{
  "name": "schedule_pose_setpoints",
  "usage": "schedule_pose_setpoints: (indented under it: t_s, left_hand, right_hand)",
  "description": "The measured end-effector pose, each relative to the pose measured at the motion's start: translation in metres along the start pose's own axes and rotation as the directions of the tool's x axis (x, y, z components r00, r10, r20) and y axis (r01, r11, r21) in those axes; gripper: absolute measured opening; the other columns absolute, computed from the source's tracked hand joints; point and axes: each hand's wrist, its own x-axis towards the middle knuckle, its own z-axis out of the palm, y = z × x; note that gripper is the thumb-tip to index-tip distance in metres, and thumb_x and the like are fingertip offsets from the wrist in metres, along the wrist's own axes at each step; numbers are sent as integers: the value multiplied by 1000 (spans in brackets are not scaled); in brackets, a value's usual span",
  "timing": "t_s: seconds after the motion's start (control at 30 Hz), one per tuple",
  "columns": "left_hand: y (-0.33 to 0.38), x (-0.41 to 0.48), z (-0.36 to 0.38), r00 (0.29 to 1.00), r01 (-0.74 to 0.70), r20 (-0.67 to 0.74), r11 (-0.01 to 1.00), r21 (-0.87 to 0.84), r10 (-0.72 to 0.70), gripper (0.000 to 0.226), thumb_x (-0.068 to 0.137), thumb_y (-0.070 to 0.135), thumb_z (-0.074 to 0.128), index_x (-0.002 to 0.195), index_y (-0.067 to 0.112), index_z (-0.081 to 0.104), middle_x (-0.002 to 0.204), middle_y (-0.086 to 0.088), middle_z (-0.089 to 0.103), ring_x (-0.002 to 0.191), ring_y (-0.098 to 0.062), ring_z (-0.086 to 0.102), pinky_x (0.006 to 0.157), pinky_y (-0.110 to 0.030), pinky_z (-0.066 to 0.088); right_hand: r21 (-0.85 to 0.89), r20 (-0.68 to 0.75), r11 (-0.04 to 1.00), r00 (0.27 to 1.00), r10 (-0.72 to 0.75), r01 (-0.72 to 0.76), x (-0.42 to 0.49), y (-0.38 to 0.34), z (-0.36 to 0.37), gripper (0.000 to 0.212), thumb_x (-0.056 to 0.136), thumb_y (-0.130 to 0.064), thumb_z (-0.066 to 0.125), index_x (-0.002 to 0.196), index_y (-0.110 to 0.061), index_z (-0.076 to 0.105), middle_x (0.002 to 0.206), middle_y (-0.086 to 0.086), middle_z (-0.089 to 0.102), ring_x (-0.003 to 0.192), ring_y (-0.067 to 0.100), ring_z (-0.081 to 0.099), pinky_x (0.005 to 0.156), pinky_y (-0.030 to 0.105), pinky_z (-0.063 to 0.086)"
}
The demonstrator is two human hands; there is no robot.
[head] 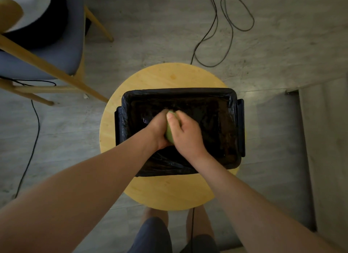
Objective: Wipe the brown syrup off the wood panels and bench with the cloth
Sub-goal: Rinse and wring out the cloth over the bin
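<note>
Cloth [169, 134] is a green wad over the black lined tub [239, 128] on the round stool [169, 77]. Left hand [158, 130] at its 9 o'clock & right hand [186, 135] at 3 o'clock have fingers curled tight around it. It looks soft, light, prob. wet and slippery; best to hold the wad at its middle.

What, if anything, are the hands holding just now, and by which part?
The bunched green cloth, gripped on its left side by the left hand and on its right side by the right hand.

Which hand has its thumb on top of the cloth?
The right hand: its thumb lies along the green cloth, nail up. The left hand grips it from the side, thumb hidden.
</note>
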Motion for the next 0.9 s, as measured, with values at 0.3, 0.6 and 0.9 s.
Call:
schedule_pose_setpoints:
  t_s: [0.3, 0.6, 0.9]
  left_hand:
    - [-1, -14, 3, 996, -82, -54, 987, -139, 75, 34, 105, 8, 43, 91, 0, 73, 82, -15, 76, 88, -29, 72, 76, -38, 59]
    - [10, -12, -1, 956, -142, -99, 729, 670, 277, 65, 95, 46, 64, 151, 36, 31, 144, -3, 31, 119, -30, 53, 72, -42, 64]
    - [9, -10, -4, 869, -356, 317, 36, 934, 379, 85, 76, 31, 87, 147, 23, 41, 131, -10, 57, 111, -26, 62, 84, -26, 48]
  right_hand:
    - [-456, -73, 876, 974, -215, 159, 15, 26, 15, 48, 104, -38, 33, 81, -12, 65, 70, 6, 64, 57, 26, 62, 46, 36, 49]
    - [-245, -142, 878, 911, 386, -410, 32, 39, -13, 44, 112, -38, 33, 127, -4, 57, 135, 19, 49, 100, 38, 59, 80, 37, 46]
    - [550, 305, 593, 802, 514, -588, 19, 12, -41, 30, 103, -48, 55, 110, -23, 71, 117, 6, 73, 110, 21, 71, 99, 42, 57]
